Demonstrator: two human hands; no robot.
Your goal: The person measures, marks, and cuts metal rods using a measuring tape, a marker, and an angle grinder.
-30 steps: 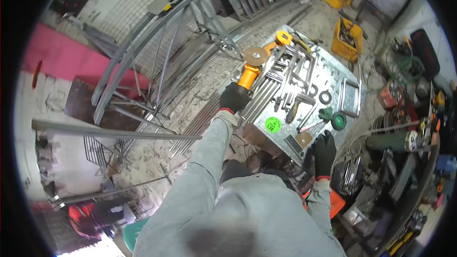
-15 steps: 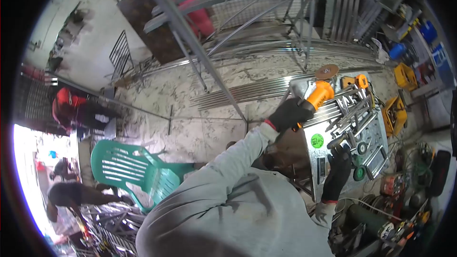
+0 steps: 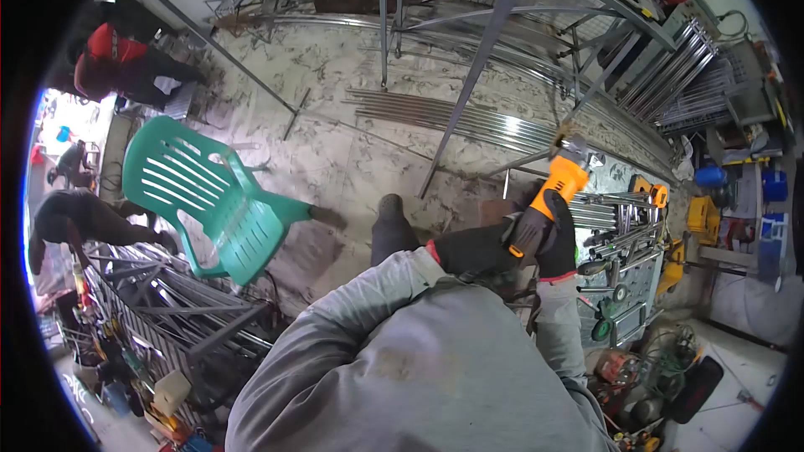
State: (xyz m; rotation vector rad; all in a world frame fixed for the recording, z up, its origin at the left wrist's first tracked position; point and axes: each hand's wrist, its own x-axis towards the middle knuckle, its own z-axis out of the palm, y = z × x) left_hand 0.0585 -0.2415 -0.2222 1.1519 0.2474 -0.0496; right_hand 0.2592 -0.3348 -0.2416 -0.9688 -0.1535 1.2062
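Note:
An orange angle grinder [image 3: 563,182] points away from me above the near-left edge of the metal worktable [image 3: 643,280]. Its brownish disc [image 3: 564,132] shows nearly edge-on at the far end. My left hand [image 3: 477,253], in a black glove with a red cuff, closes around the rear of the body; part of its fingers is hidden. From the right, my right hand [image 3: 556,243], gloved alike, wraps the grinder's middle. Beside it on the table lie metal tubes [image 3: 596,213], hand tools and a small green-hubbed wheel [image 3: 601,329].
A green plastic chair [image 3: 205,192] stands on the left. A long steel bar [image 3: 477,75] slants across in front, with steel tubes [image 3: 469,121] on the floor behind it. Two people work at far left, one in a red top [image 3: 113,54]. A metal pile [image 3: 193,310] lies lower left.
My right hand has left the table and taken hold of the grinder with the left. The grinder has come closer to my body, and the view has turned.

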